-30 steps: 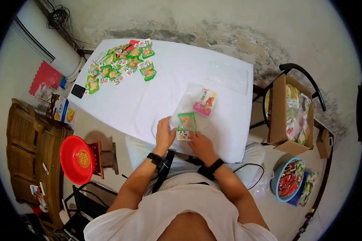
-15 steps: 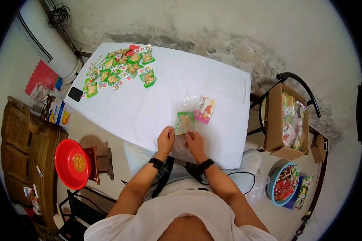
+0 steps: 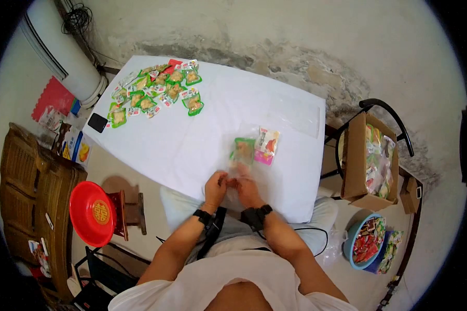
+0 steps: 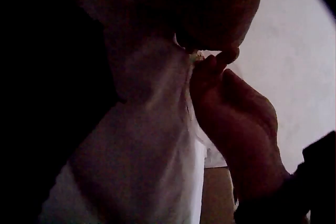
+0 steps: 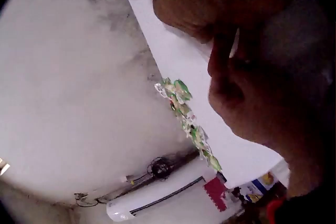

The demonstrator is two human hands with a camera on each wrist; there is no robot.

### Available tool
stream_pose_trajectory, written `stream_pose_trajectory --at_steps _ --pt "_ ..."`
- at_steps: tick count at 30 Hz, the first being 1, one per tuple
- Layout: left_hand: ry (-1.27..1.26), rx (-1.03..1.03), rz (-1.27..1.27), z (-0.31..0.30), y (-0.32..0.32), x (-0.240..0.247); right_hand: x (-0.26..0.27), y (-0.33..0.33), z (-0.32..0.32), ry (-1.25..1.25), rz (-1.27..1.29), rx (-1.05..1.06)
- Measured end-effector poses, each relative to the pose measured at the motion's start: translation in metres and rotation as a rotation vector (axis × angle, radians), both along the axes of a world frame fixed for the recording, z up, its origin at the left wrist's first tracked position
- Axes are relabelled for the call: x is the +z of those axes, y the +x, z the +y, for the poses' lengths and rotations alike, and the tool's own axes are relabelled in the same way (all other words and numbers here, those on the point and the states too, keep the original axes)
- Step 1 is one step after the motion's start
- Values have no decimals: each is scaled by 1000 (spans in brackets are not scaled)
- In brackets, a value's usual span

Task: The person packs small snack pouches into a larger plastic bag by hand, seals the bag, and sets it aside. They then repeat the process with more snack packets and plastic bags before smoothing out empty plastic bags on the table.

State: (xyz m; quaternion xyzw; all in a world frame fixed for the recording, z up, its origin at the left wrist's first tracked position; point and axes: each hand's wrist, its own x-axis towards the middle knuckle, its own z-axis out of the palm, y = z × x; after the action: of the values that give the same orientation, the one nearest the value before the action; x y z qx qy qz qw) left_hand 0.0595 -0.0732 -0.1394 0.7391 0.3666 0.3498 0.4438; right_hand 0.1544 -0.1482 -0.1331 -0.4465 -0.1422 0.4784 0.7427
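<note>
In the head view a clear plastic bag lies at the table's near edge, with a green-edged snack packet (image 3: 243,150) in it. My left hand (image 3: 215,189) and right hand (image 3: 248,193) meet at the bag's near end, both pinching its plastic with curled fingers. A white and pink packet (image 3: 267,145) lies just right of the green one; whether it is inside the bag is unclear. Both wrist views are dark and show the two hands (image 4: 236,108) (image 5: 252,98) fingertip to fingertip.
Many green-edged packets (image 3: 174,90) and a black phone (image 3: 97,123) are on the white-covered table (image 3: 155,150) at the far left. A flat clear sheet (image 3: 298,116) lies at the right. Beyond stand a filled carton (image 3: 355,155), a blue basin (image 3: 349,243) and a red basin (image 3: 83,212).
Both hands have drawn nearer to me and together, off the green-edged packet to the bag's near end. The packet now lies slightly farther from me than half a second ago.
</note>
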Motion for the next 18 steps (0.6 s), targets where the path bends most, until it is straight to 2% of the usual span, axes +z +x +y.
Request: stream_pose_trajectory --at_steps 3,4,5,7,8,9,10,11,12,13,14,15,16,17,18 --pt "-33 -31 -30 -3 -2 11 0 31 22 -111 47 10" --pt "-67 -23 16 -5 -2 17 -11 34 21 -158 -384 11" --pt "-100 -14 59 -4 -1 19 -12 37 22 -153 -385 10" --pt "-86 -44 17 -3 0 11 -14 43 23 -229 -684 6" --pt "-75 -68 -23 -2 -1 8 -40 48 20 -224 -684 13" --pt "-68 -50 -21 -2 -2 8 -91 54 19 -277 -1147 23" --pt "-65 -120 37 -3 -1 11 -118 58 24 -307 -1611 29" --pt "-63 -188 97 -1 -3 12 -96 57 25 -273 -1608 43" --pt "16 -291 142 4 -5 10 -51 53 16 -238 -1265 -2" --pt "-69 -429 123 9 -7 29 -12 48 12 -211 -921 -39" --pt "-48 -484 177 19 -8 39 3 45 13 -197 -920 -30" --pt "-29 -545 228 30 -7 46 13 42 11 -168 -506 -61" --pt "-97 -497 187 42 -5 51 22 41 8 -140 -93 -88" --pt "-166 -451 146 56 -2 55 32 41 3 -136 -95 -83" --pt "-107 -368 169 73 2 53 41 42 -4 -172 -125 -11"
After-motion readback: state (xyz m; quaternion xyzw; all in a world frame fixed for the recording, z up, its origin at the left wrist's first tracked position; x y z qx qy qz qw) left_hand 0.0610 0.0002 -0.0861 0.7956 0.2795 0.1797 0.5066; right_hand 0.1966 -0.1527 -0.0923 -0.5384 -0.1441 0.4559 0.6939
